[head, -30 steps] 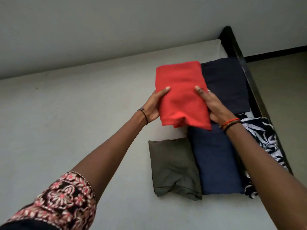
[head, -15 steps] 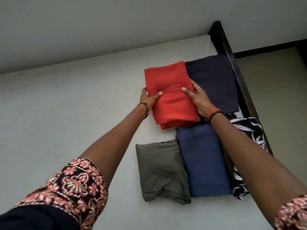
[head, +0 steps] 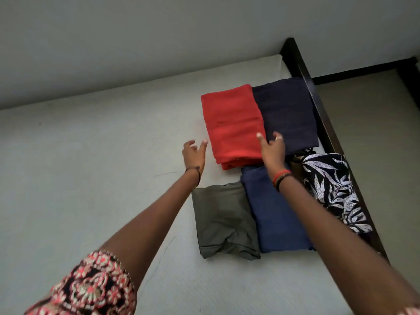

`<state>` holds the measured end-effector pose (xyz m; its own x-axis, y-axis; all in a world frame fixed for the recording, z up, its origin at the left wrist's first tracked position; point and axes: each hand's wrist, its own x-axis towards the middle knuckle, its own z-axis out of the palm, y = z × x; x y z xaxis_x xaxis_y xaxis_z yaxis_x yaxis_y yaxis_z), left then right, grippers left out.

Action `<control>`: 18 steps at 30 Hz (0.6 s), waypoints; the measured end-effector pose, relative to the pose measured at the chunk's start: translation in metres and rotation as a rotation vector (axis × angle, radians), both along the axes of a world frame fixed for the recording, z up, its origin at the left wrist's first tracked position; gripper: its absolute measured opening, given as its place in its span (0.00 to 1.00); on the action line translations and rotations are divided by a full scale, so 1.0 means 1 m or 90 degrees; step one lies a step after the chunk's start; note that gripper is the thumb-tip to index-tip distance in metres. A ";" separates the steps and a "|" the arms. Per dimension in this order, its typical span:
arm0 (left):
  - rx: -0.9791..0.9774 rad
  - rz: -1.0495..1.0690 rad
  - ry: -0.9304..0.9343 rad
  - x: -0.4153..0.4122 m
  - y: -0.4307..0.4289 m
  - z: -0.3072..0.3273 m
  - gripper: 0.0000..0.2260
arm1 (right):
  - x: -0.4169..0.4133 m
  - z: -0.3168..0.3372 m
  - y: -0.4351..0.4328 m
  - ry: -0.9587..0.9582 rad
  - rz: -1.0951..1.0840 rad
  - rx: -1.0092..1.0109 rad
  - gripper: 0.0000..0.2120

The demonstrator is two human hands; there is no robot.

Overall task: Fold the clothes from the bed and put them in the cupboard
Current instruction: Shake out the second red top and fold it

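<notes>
Pale bed (head: pixel 91 178) carries the folded red garment (head: pixel 231 123) between the hands, left hand (head: pixel 194 153) loose and empty just beside it, right hand (head: pixel 272 148) resting relaxed fingers on its other edge, so a careless one-sided lift toward the cupboard could let the folds slump open.

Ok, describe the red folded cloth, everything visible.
The red cloth is plain, soft-looking fabric folded into a neat rectangle, layers showing at its near edge. It lies flat on the white bed, its right side against a dark navy folded cloth. The right hand touches its near right corner; the left hand hovers just off its left side.
</notes>
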<state>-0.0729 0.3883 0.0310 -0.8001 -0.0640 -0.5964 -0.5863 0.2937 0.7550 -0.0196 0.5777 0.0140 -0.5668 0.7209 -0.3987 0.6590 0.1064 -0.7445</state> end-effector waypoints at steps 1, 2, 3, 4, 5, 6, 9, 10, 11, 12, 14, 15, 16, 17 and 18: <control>-0.013 0.036 0.011 0.018 -0.013 0.001 0.24 | 0.021 0.002 -0.013 0.003 -0.008 0.004 0.28; -0.031 0.069 0.009 0.036 -0.025 0.000 0.24 | 0.042 0.000 -0.028 0.007 -0.011 0.000 0.25; -0.053 0.098 -0.005 0.054 -0.037 -0.001 0.24 | 0.064 -0.001 -0.044 0.005 -0.013 -0.013 0.23; -0.074 0.119 -0.029 0.073 -0.050 -0.001 0.25 | 0.085 0.000 -0.060 -0.007 -0.008 -0.028 0.23; -0.089 0.127 -0.068 0.089 -0.061 -0.007 0.27 | 0.101 -0.001 -0.074 -0.031 0.006 -0.041 0.23; -0.089 0.125 -0.116 0.107 -0.071 -0.008 0.30 | 0.117 0.000 -0.086 -0.056 0.026 -0.051 0.25; 0.000 0.050 -0.277 0.155 -0.089 -0.019 0.52 | 0.147 0.001 -0.112 -0.111 0.091 -0.059 0.30; 0.031 0.013 -0.303 0.166 -0.091 -0.020 0.56 | 0.154 0.000 -0.117 -0.124 0.113 -0.049 0.31; 0.056 -0.009 -0.317 0.175 -0.091 -0.022 0.54 | 0.159 -0.001 -0.122 -0.135 0.128 -0.040 0.32; 0.067 -0.020 -0.306 0.179 -0.089 -0.021 0.49 | 0.163 -0.004 -0.125 -0.141 0.134 -0.038 0.33; 0.083 -0.015 -0.287 0.179 -0.085 -0.023 0.42 | 0.168 -0.007 -0.130 -0.142 0.134 -0.044 0.35; 0.093 -0.013 -0.279 0.175 -0.083 -0.026 0.36 | 0.168 -0.007 -0.131 -0.139 0.133 -0.045 0.35; 0.111 -0.016 -0.274 0.172 -0.079 -0.025 0.28 | 0.169 -0.009 -0.131 -0.134 0.131 -0.041 0.34; 0.131 -0.026 -0.272 0.169 -0.076 -0.025 0.23 | 0.168 -0.010 -0.130 -0.133 0.132 -0.037 0.34; 0.139 -0.040 -0.265 0.165 -0.074 -0.026 0.20 | 0.167 -0.011 -0.128 -0.132 0.133 -0.031 0.34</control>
<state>0.0923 0.3146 0.0053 -0.4888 0.1388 -0.8613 -0.8382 0.1992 0.5078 0.1469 0.4495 0.0031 -0.6031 0.5748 -0.5530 0.7657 0.2227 -0.6035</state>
